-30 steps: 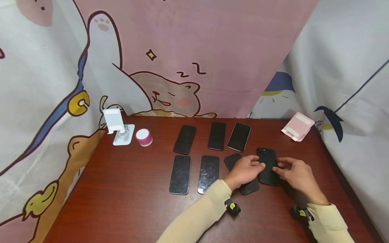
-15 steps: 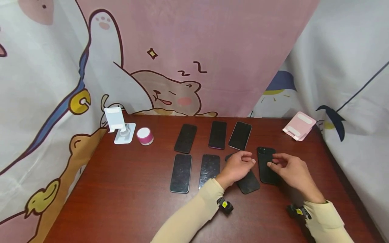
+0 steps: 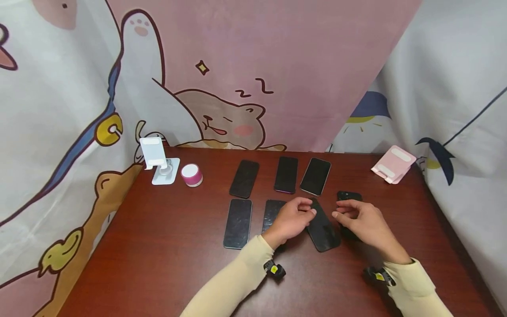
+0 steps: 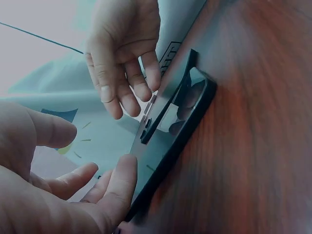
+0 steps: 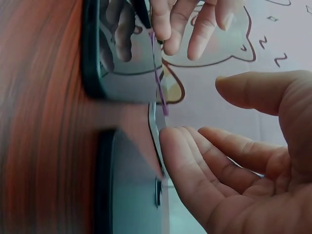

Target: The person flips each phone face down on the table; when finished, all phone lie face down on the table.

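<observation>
In the head view a black phone lies screen up and tilted on the table, between my two hands. My left hand hovers at its left side, over a phone that it partly covers. Beyond the black phone, my right hand stands above another phone, whose back and camera show at the top; the rest is mostly hidden. Both hands hold nothing, with thumb and fingers apart. The left wrist view shows the near phone's glossy screen just past the left fingertips.
Further phones lie around: a left front one, and three behind, left, middle and right. A white phone stand and a pink-and-white round object stand back left. A pink stand is back right.
Both hands have moved left, away from the phone with the camera and to either side of the tilted black phone. The right hand's fingers have left the first phone's edge.
</observation>
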`<state>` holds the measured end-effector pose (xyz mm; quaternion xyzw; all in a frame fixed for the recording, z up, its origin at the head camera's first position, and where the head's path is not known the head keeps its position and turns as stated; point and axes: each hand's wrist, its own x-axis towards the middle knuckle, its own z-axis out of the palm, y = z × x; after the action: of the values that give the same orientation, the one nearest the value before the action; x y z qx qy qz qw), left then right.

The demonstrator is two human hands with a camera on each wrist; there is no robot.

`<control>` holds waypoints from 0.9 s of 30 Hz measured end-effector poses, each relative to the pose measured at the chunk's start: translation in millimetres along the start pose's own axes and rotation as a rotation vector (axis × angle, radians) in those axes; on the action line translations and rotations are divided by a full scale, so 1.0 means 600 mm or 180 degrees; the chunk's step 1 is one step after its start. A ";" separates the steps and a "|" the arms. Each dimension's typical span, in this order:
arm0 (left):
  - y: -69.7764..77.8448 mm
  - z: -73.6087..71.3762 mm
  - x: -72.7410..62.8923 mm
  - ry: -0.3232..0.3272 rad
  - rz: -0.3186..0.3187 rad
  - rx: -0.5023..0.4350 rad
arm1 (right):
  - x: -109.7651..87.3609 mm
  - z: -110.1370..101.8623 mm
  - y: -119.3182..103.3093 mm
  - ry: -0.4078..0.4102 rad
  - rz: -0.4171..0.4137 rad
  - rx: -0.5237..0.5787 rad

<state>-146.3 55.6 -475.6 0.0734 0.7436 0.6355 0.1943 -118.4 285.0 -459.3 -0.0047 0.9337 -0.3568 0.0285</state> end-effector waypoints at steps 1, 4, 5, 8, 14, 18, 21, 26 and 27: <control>0.000 -0.005 -0.005 0.0006 -0.0004 0.0051 | 0.001 0.003 -0.004 -0.0033 -0.0016 0.0032; -0.002 -0.020 -0.017 0.0021 -0.0019 0.0131 | 0.007 0.011 -0.012 -0.0105 -0.0030 0.0109; -0.003 -0.024 -0.022 0.0007 -0.0028 0.0143 | 0.008 0.014 -0.014 -0.0116 -0.0027 0.0121; -0.006 -0.034 -0.035 -0.0087 -0.0091 0.0064 | 0.010 0.024 -0.016 -0.0174 0.0008 0.0167; -0.013 -0.039 -0.055 -0.0363 -0.0283 -0.0210 | 0.005 0.042 -0.017 -0.0299 0.0040 0.0122; -0.016 -0.035 -0.062 -0.0447 -0.0308 -0.0340 | -0.002 0.048 -0.021 -0.0345 0.0087 0.0168; -0.017 -0.033 -0.064 -0.0382 -0.0278 -0.0346 | -0.009 0.054 -0.024 -0.0417 0.0160 0.0305; -0.018 -0.032 -0.065 -0.0234 -0.0240 -0.0351 | -0.018 0.060 -0.026 -0.0458 0.0253 0.0559; -0.018 -0.031 -0.065 -0.0213 -0.0235 -0.0351 | -0.019 0.061 -0.026 -0.0452 0.0269 0.0594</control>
<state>-116.6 22.7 -476.1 0.0563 0.7028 0.6651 0.2461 -105.0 249.4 -475.2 0.0121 0.8914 -0.4395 0.1099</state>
